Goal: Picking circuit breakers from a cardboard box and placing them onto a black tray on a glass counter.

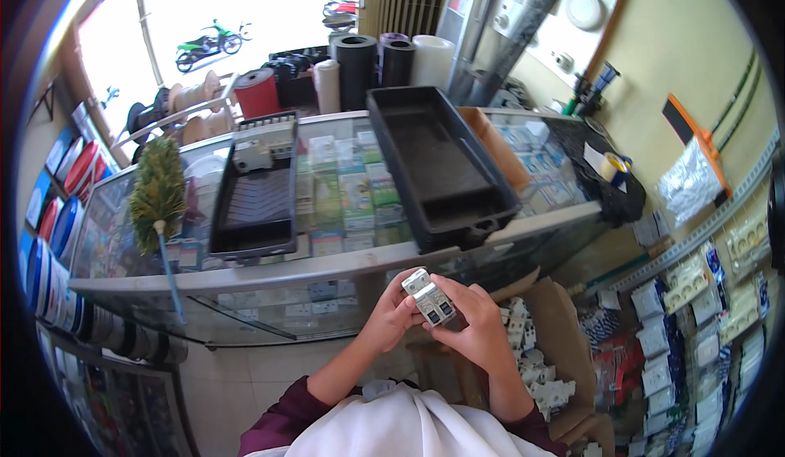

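Observation:
Both my hands hold a white two-pole miniature circuit breaker [429, 297] with dark toggles, in front of my chest. My left hand [395, 313] grips its left side, and my right hand [469, 316] has its fingers along the right side. Beyond my hands, on a glass display counter [245, 275], a small black paint tray [254, 212] carries a row of similar white breakers [270, 133] at its far end. A larger black tray [438, 156] lies to its right, with nothing seen in it. By my right forearm, an open cardboard box [561, 346] holds many white breakers [539, 371].
A feather duster [157, 193] lies on the counter's left part. Rolls of black and clear sheeting [357, 71] stand behind the counter. Packaged sockets [656, 346] hang on the right, and paint pails [58, 273] are stacked at the left. A black plastic bag [619, 202] covers the counter's right end.

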The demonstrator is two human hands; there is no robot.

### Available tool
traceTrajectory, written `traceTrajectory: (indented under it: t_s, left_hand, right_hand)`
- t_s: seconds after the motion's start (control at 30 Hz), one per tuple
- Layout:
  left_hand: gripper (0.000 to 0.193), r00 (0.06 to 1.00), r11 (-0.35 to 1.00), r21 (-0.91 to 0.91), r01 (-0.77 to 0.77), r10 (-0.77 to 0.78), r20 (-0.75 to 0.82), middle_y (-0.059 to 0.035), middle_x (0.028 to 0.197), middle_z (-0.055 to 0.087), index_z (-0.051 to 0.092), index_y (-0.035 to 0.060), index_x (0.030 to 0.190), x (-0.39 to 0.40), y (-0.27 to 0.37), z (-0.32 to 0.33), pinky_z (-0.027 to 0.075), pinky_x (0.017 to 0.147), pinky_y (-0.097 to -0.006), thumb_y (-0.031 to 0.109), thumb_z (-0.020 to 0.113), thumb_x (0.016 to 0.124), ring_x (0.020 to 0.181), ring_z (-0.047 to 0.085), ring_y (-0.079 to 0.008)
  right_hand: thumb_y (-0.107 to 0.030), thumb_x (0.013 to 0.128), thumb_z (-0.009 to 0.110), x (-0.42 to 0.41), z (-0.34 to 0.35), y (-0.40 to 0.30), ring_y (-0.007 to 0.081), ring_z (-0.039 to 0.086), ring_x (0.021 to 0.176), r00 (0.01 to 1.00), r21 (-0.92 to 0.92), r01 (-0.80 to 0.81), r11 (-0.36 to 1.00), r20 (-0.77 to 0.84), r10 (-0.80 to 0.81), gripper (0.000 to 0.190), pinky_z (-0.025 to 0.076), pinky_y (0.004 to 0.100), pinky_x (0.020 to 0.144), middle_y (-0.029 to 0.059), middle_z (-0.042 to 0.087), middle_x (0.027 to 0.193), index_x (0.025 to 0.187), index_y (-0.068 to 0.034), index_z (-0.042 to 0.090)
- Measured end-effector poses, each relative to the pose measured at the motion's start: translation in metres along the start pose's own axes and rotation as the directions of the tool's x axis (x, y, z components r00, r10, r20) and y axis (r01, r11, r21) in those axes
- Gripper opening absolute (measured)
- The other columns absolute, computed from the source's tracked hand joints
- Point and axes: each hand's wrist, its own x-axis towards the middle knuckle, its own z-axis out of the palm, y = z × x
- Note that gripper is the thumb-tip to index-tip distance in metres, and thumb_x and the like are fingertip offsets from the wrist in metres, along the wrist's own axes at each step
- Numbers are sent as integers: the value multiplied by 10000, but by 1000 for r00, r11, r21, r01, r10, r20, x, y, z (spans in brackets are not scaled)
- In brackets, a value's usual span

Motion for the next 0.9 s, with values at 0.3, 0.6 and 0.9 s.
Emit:
traceTrajectory:
  t_s: [0.3,0.6,0.9]
  left_hand:
    - [620,964,973,43,-227,231,-128,-118,1203,443,295,80,1276,-49,86,-35,460,873,-387,330,615,807,1088,491,-240]
    - [741,873,879,157,-450,470,-129,-192,1311,348,243,75,1294,-101,157,-50,474,846,-307,407,637,761,1126,470,-237]
    - [600,843,793,417,-444,528,-107,-149,1340,328,237,41,1316,-136,213,-87,347,967,-309,77,576,823,1220,365,-224]
  right_hand:
    - [-145,589,759,49,67,-76,207,483,668,996,14,61,998,-72,-60,602,444,321,636,66,603,910,1144,-87,531]
    - [-138,584,768,86,118,-137,245,562,808,942,-25,269,963,-201,-268,478,461,332,691,84,610,942,1008,-53,563]
    - [-110,620,744,117,140,-161,247,566,790,974,154,219,963,-99,-205,436,474,328,684,90,600,901,1018,-53,576]
